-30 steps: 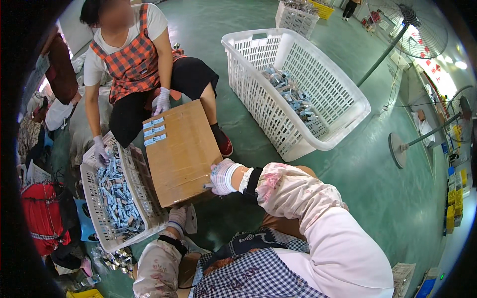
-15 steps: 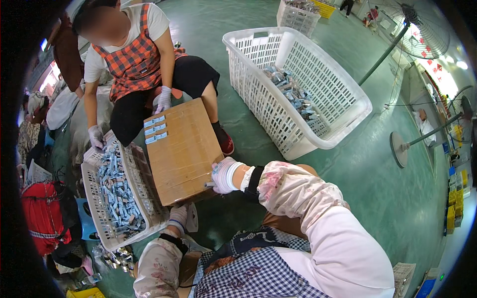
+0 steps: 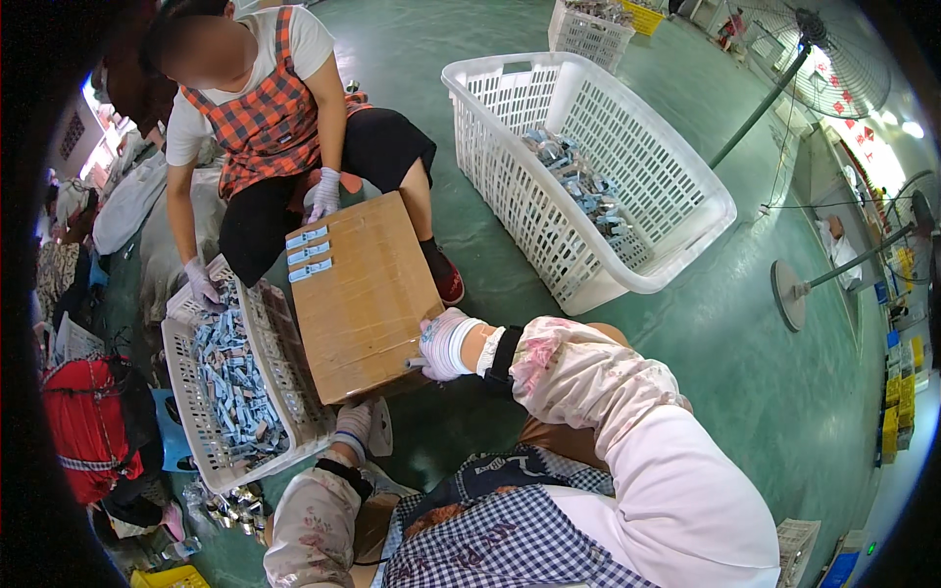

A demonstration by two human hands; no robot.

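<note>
Here, right hand (image 3: 448,345) curled at cardboard box (image 3: 368,294).

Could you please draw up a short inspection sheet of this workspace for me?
Surface: cardboard box, three light blue pieces side by side near its far left corner.
Job's things: white basket left of the box, holding many similar pieces; larger white basket at right, also holding pieces.
Clutter: metallic parts on the floor; red bag at far left.
Hands: right hand at the box's near right corner, apparently closed around a small grey item; left hand by its near edge, grip unclear.
Cables: thin dark cord at right.
Surroundings: co-worker seated opposite; standing fan at right.
</note>
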